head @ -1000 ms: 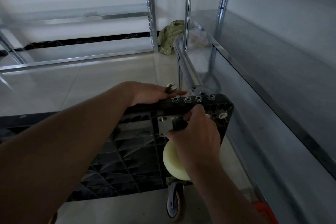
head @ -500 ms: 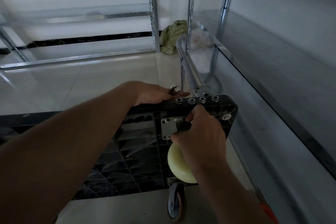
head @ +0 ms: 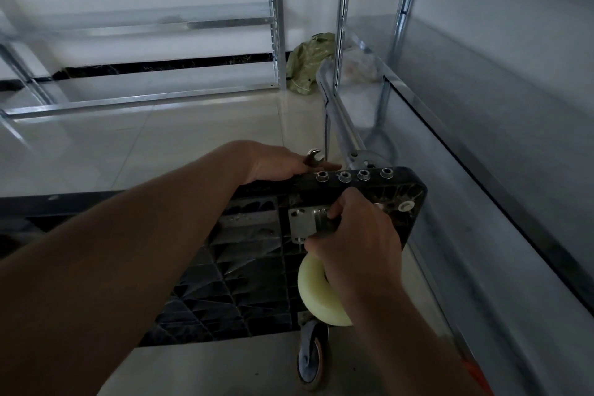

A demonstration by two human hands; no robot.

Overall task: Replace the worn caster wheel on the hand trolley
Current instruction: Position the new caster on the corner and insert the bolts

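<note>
Your right hand (head: 356, 241) curls round the pale caster wheel (head: 316, 292) bracket on the trolley deck (head: 225, 267); left hand (head: 279, 164) pinches the wrench (head: 314, 158). Loose plate may slip, misaligning the bolt holes.

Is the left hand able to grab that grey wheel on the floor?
Probably not right now. The left hand holds a wrench at the trolley's far edge, and the grey wheel lies on the near side.
</note>
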